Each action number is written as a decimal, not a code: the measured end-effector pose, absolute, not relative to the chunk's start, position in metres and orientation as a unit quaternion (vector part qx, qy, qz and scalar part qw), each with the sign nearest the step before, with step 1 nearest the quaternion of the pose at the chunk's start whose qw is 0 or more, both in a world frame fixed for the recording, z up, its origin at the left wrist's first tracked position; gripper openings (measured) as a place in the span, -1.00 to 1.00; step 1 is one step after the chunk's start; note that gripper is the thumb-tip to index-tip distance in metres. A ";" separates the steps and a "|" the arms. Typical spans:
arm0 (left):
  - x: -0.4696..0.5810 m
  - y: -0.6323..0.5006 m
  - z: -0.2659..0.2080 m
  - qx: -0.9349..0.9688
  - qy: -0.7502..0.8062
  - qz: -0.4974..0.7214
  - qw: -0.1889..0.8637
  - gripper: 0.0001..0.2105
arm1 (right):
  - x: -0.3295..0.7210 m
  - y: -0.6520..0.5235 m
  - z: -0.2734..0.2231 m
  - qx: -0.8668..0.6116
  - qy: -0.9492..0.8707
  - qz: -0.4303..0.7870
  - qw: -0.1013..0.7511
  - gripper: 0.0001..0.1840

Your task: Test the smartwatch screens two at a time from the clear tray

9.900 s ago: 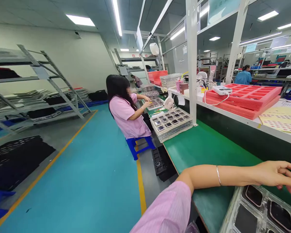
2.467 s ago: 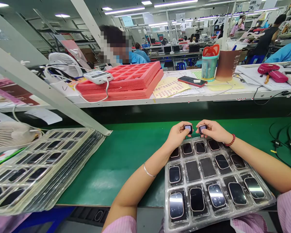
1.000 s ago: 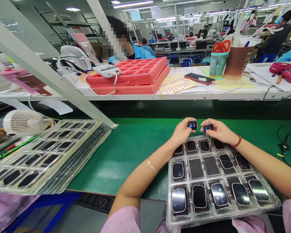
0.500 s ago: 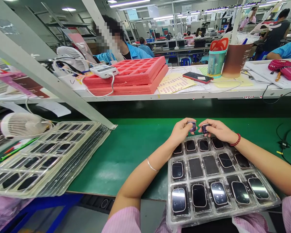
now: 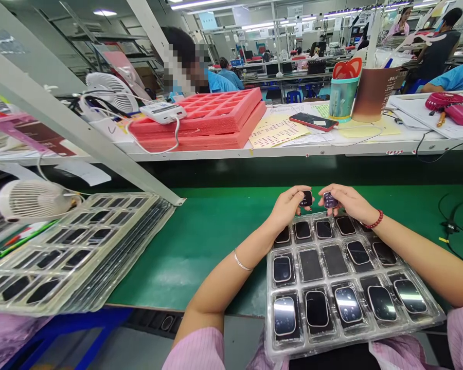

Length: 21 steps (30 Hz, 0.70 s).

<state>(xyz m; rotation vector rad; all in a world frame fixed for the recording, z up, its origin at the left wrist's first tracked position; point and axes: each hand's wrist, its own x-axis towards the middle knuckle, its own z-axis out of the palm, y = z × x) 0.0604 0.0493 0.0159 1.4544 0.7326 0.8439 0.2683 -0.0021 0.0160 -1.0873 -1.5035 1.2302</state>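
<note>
Above the far edge of a clear plastic tray (image 5: 268, 308), my left hand (image 5: 287, 208) grips a smartwatch body (image 5: 305, 199) with its lit screen turned toward me. Just to its right, my right hand (image 5: 349, 202) holds a second smartwatch body (image 5: 331, 200), also lit, between thumb and fingers. The two watches are close together but apart. Rows of watch bodies with dark screens, such as one watch (image 5: 317, 309) in the near row, lie in the tray's pockets. Two pockets in the middle row show only dark bottoms. My right forearm partly hides the tray's far right corner.
A stack of filled trays (image 5: 139, 246) stands left on the green bench (image 5: 200, 241), beside a white fan (image 5: 33, 200). A slanted metal post (image 5: 111, 149) meets the bench there. The shelf above carries red foam trays (image 5: 216, 121), a phone (image 5: 314, 122) and cups. Cables (image 5: 451, 226) lie right.
My right thumb has shifted off the right watch's screen, and that watch has turned to show more of its face. The left watch has tilted slightly, its screen now showing different content.
</note>
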 end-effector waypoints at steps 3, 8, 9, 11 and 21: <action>0.061 0.049 0.015 0.642 0.310 0.377 0.591 -0.56 | 0.267 -0.002 0.016 -0.428 -0.623 0.480 0.445 -0.60; 0.062 0.048 0.013 0.652 0.286 0.384 0.588 -0.57 | 0.266 -0.004 0.018 -0.418 -0.651 0.465 0.431 -0.60; 0.062 0.048 0.014 0.657 0.288 0.385 0.581 -0.55 | 0.266 -0.005 0.018 -0.418 -0.655 0.460 0.430 -0.59; 0.062 0.047 0.016 0.664 0.297 0.383 0.570 -0.54 | 0.266 -0.005 0.019 -0.421 -0.658 0.454 0.430 -0.57; 0.061 0.047 0.017 0.649 0.290 0.369 0.598 -0.80 | 0.268 -0.003 0.015 -0.460 -0.628 0.483 0.401 -0.67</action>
